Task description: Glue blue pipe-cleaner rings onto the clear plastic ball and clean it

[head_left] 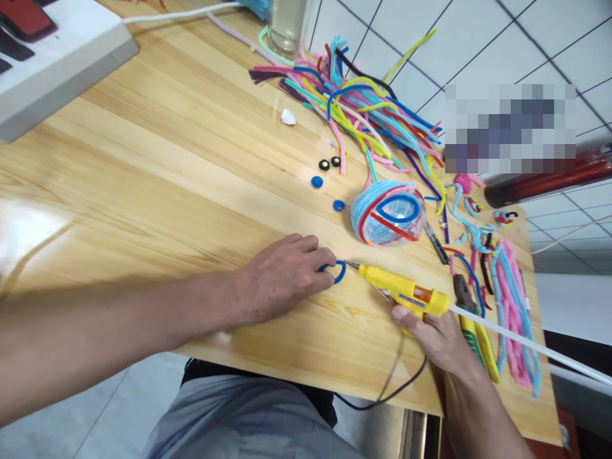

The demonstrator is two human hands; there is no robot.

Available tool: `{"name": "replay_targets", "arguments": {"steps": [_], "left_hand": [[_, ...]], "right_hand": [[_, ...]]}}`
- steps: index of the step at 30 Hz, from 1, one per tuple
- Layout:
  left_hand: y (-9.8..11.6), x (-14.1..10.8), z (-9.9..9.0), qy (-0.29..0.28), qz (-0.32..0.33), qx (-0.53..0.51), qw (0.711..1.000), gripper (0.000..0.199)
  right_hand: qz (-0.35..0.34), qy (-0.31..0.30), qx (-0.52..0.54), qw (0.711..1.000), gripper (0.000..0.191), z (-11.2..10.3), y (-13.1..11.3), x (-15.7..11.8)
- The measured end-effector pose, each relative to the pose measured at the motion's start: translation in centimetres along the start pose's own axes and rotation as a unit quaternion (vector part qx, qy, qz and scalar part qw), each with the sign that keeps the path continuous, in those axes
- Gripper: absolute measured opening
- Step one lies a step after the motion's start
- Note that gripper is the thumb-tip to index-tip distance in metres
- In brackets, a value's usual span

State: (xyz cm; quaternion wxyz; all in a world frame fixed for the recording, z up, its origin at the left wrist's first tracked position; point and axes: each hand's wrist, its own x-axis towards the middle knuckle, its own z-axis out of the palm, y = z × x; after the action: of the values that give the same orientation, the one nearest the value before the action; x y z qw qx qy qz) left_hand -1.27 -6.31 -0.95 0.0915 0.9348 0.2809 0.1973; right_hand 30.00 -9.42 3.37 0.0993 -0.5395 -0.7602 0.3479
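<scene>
My left hand (291, 274) pinches a small blue pipe-cleaner loop (340, 273) just above the wooden table. In my right hand (437, 335) is a yellow glue gun (401, 290), its metal nozzle at the loop's right edge. A long white glue stick runs out of the gun's back. Beyond the nozzle lies a round ball wrapped in light blue (368, 213), with red strips and a blue leaf-shaped outline on it. Two blue caps (316, 182) and two small black rings with pale centres (324, 165) lie left of the ball.
A pile of coloured pipe cleaners (358, 108) lies at the back near a glass (285, 29). Green-yellow pliers (471, 325), a cutter (436, 243) and pink-blue strands (514, 319) are at the right. A white device (71, 70) occupies the back left. The gun's black cord hangs near the front edge.
</scene>
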Motion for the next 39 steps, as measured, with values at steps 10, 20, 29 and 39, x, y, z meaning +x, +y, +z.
{"name": "replay_targets", "arguments": {"steps": [10,20,29,39], "left_hand": [[-0.02,0.09,-0.01,-0.030,-0.007,-0.001,1.000,0.015],[-0.01,0.04,-0.20,-0.013,0.000,0.000,1.000,0.013],[-0.05,0.06,-0.11,-0.018,-0.006,0.002,1.000,0.012],[-0.08,0.05,0.01,-0.018,-0.005,-0.006,1.000,0.013]], "right_hand": [[-0.002,-0.010,-0.006,1.000,0.030,-0.08,-0.02,0.01],[-0.004,-0.014,-0.005,1.000,0.030,0.02,-0.32,0.17],[0.002,-0.014,0.008,1.000,0.030,0.11,-0.04,0.04],[0.002,0.003,-0.004,1.000,0.027,0.16,0.09,0.01]]}}
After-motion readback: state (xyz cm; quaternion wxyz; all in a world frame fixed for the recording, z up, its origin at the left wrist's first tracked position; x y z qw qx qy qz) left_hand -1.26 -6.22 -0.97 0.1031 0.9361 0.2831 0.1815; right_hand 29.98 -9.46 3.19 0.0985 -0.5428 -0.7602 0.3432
